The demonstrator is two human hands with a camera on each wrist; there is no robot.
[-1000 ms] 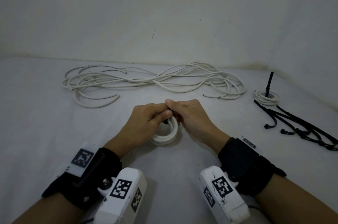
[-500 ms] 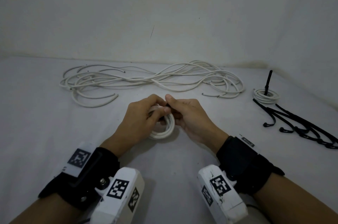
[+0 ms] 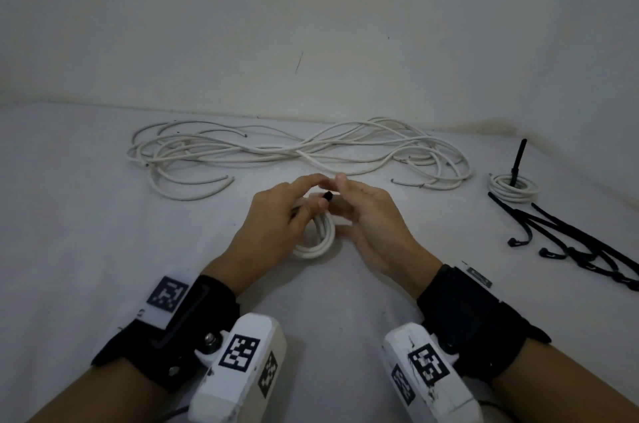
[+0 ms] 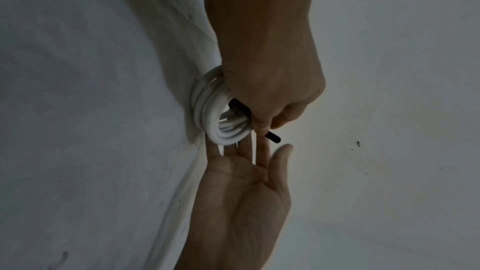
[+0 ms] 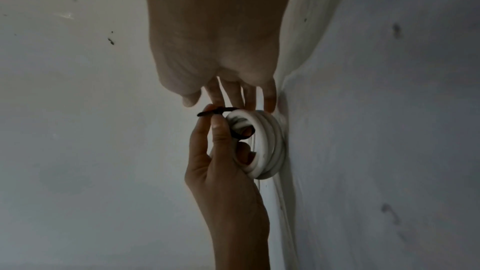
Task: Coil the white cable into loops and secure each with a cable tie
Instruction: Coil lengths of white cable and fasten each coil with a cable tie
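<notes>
A small coil of white cable [image 3: 318, 239] stands on edge on the white surface between my hands. My left hand [image 3: 320, 193] grips the coil, fingers through its middle, while thumb and forefinger pinch a black cable tie [image 3: 327, 195] looped round the coil's top. In the left wrist view the tie's end [image 4: 272, 137] pokes out past the pinch. My right hand [image 3: 340, 198] is open beside the coil, fingers straight, their tips at the coil's far side [image 5: 267, 147]; it holds nothing.
A long loose tangle of white cable [image 3: 301, 153] lies across the back by the wall. At the far right lies a tied coil [image 3: 514, 185] with its black tie sticking up, and a bunch of black cable ties [image 3: 570, 242] in front of it.
My right hand has let go of the tie and opened. The left hand keeps its pinch and has tipped the coil more upright.
</notes>
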